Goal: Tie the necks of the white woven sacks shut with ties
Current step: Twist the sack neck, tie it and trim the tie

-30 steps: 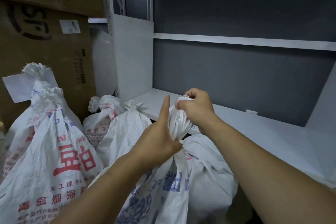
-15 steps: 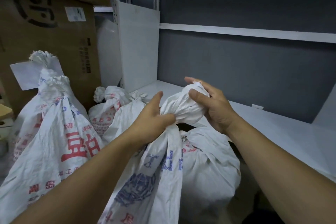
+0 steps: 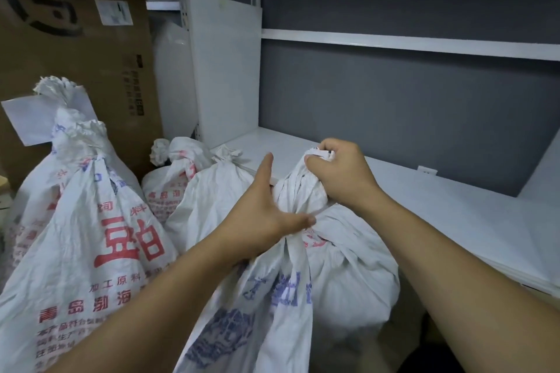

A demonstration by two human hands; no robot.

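Sack neck (image 3: 298, 191) is bunched; right hand (image 3: 345, 175) clutches its top in curled fingers; left hand (image 3: 260, 215) grips its base, one digit upright.

left hand (image 3: 263, 218): thumb raised, fingers wrapped round sack neck (image 3: 298, 194) low | right hand (image 3: 342, 172): fist gripping its top | forearms: bare, reaching forward

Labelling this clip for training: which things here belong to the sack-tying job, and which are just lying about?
Job: blue-printed sack, its neck, left hand and right hand gripping it, red-printed sacks.
Lying about: cardboard boxes, white shelf, paper sheet.
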